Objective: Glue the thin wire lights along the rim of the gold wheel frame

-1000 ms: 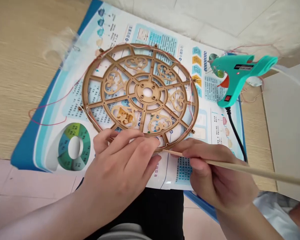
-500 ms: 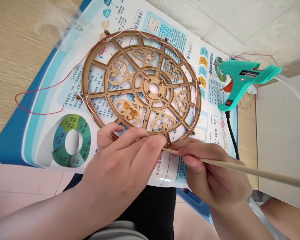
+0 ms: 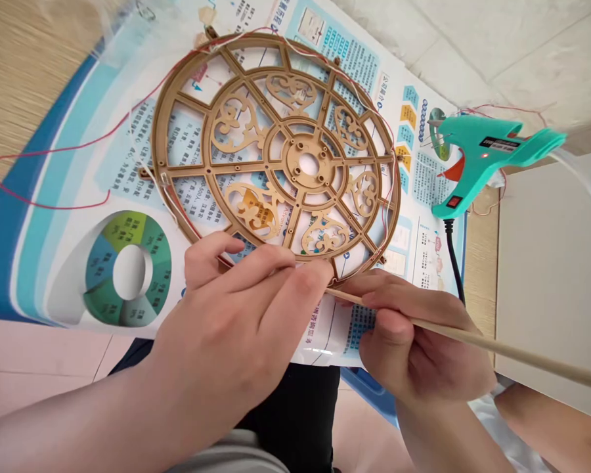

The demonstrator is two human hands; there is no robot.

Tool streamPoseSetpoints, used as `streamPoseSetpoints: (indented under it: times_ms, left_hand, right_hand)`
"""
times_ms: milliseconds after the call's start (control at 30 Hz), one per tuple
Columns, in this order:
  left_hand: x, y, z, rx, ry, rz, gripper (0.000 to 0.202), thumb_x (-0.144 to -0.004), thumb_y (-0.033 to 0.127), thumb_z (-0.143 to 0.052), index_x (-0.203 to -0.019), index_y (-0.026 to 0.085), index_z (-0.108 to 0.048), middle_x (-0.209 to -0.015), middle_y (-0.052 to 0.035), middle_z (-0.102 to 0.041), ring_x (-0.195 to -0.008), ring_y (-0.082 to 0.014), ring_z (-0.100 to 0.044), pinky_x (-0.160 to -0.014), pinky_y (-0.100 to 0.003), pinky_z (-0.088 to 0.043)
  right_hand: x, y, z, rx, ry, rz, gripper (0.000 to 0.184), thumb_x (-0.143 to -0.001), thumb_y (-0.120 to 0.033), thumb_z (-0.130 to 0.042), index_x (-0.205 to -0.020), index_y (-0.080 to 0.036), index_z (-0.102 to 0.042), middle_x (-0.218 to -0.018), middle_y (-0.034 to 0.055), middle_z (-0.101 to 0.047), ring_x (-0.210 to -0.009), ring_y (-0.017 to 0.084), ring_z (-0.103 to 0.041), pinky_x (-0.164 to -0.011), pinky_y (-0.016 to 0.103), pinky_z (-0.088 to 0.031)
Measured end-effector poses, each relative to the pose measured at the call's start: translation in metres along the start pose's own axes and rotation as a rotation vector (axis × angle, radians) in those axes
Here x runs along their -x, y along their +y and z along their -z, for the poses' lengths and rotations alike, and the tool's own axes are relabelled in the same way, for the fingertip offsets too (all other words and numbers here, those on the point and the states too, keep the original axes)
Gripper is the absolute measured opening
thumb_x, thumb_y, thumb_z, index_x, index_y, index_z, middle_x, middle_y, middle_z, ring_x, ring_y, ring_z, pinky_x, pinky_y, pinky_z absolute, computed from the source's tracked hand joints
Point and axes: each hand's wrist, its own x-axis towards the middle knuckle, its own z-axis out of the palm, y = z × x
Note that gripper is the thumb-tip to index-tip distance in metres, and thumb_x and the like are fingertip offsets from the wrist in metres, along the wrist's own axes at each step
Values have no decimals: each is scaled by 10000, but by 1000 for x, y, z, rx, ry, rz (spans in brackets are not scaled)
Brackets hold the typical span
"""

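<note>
A round gold openwork wheel (image 3: pixel 276 154) with scroll patterns and a hub hole lies flat on a printed blue and white sheet (image 3: pixel 69 190). Thin red and white wires (image 3: pixel 54 148) run round its rim and trail off to the left. My left hand (image 3: pixel 231 322) rests on the wheel's near edge, fingers held together and pressing down on the rim. My right hand (image 3: pixel 418 348) is closed on a long thin wooden stick (image 3: pixel 473 338), whose tip meets the rim right beside my left fingertips.
A teal hot glue gun (image 3: pixel 482 154) with a red trigger stands at the right on the sheet, its black cord (image 3: pixel 454 263) running toward me. A pale board (image 3: pixel 551 263) lies at the right. Straw matting (image 3: pixel 20 72) is at the left.
The view has drifted, so the wheel and sheet sit higher and the glue gun further right. Both hands keep the same hold at the wheel's near rim.
</note>
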Motion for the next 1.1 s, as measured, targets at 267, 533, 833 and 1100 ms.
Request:
streamPoseSetpoints:
  times_ms: [267,533,833,1100]
  left_hand:
    - [1,1,1,-9,-17,1,208,-1049,172,-611,-1256,191,-612,-1066,4,-780,-1058,-190,-704,-938,-422,-419]
    - [1,0,0,-22,-34,-9,169,-1070,186,-586,-1237,176,-609,-1045,12,-750,-1035,-165,-680,-836,-392,-390]
    - [1,1,0,-64,-35,2,167,-1068,213,-580,-1232,210,-609,-1071,20,-747,-993,-163,-680,-861,-384,-431]
    - [0,2,-1,-74,-18,-2,137,-1071,216,-576,-1202,219,-617,-1039,17,-761,-981,-173,-684,-842,-404,-430]
  right_hand:
    - [2,6,-2,29,103,57,128,-981,-98,-648,-1102,-103,-691,-887,104,-748,-824,250,-766,-682,407,-678]
    - [0,6,-5,94,153,59,113,-1036,-147,-595,-1099,-122,-686,-889,87,-741,-806,223,-754,-646,386,-667]
    - [-1,8,-8,181,195,94,144,-1060,-167,-564,-1116,-161,-697,-886,65,-741,-782,220,-755,-646,395,-663]
    - [-1,4,-5,206,203,69,164,-1068,-171,-556,-1114,-185,-713,-855,53,-711,-711,209,-718,-572,383,-611]
